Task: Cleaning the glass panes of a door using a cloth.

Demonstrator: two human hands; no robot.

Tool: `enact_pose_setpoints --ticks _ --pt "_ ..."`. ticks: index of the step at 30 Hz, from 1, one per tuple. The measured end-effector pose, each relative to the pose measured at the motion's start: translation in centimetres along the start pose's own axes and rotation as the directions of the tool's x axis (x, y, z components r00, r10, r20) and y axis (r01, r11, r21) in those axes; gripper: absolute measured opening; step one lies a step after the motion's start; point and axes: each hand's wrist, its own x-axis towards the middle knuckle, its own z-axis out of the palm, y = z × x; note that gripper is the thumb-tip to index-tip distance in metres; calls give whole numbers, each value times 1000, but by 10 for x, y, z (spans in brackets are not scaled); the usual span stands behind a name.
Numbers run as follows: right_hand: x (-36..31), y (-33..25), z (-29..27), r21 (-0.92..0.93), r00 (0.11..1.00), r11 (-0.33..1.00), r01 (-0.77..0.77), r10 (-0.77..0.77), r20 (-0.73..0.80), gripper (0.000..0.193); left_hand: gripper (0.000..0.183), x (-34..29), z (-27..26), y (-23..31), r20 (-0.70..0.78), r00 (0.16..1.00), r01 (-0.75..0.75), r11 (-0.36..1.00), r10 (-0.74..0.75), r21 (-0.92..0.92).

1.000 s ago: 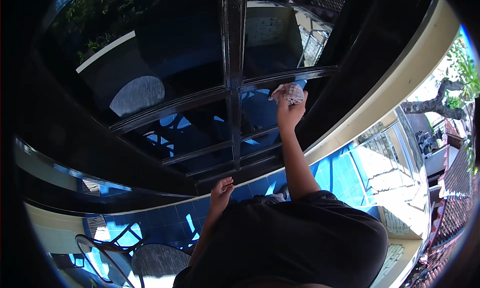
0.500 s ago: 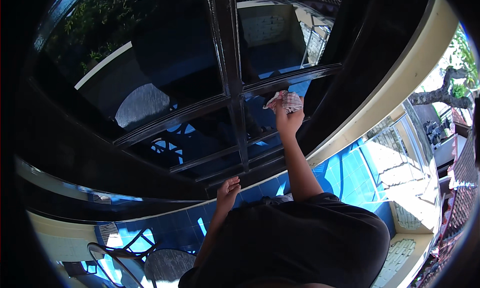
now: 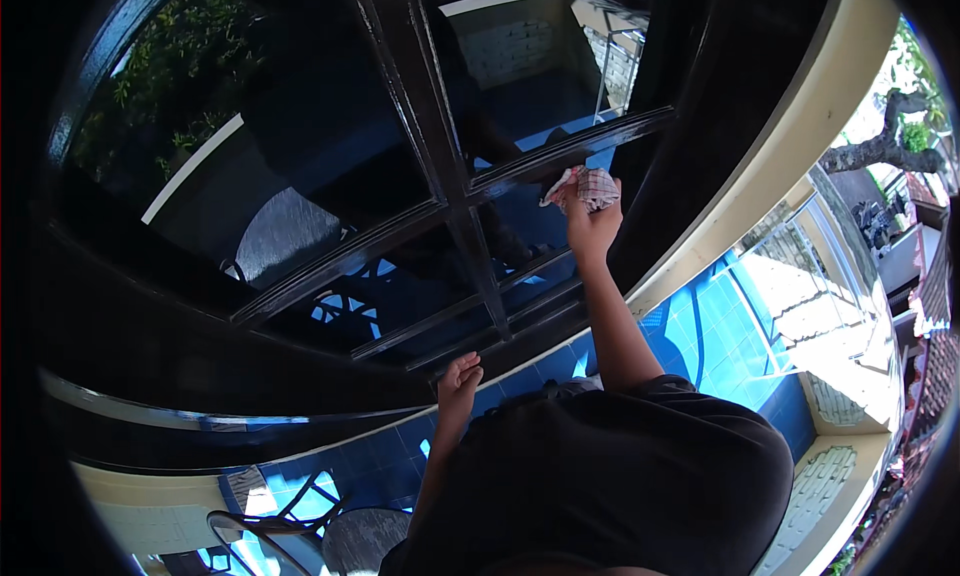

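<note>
Checked cloth [image 3: 597,189] is pinched between thumb and fingers of the right hand [image 3: 594,230], at the glass pane's [image 3: 514,220] upper-right corner, beneath the crossbar [image 3: 560,154]. Left hand [image 3: 458,386]: fingers half-curled, near the door's [image 3: 540,339] bottom edge.

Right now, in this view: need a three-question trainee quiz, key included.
1. Which hand holds the checked cloth?
2. True or false: the left hand is also gripping a cloth.
3. Relative to the upright bar and the crossbar, where in the picture does the cloth show?
A. left and above
B. right and below
C. right and above

Key:
1. The right hand.
2. False: no cloth shows in the left hand; its fingers are loosely curled.
3. B.
</note>
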Motion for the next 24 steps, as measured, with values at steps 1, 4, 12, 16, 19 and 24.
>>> enact_pose_setpoints --ticks 1,4,12,16,19,24 --pt "3 1 -3 58 999 998 -24 27 -42 34 44 2 0 3 -4 1000 -18 1000 18 -5" --pt "-14 -7 9 78 999 997 -24 22 27 36 43 9 1 1 -4 1000 -10 1000 10 16" --pt "27 25 -15 -303 979 932 200 -200 34 35 45 10 11 18 27 998 55 998 -56 42" --pt "63 45 -37 -154 982 984 -87 59 -178 35 45 9 11 19 27 999 30 998 -32 55" --pt "28 43 -14 -153 998 988 27 -35 -52 35 44 10 10 14 26 998 55 996 -57 74" --pt "-5 33 -2 -227 953 927 300 -283 105 36 43 9 13 16 16 998 65 994 -67 90"
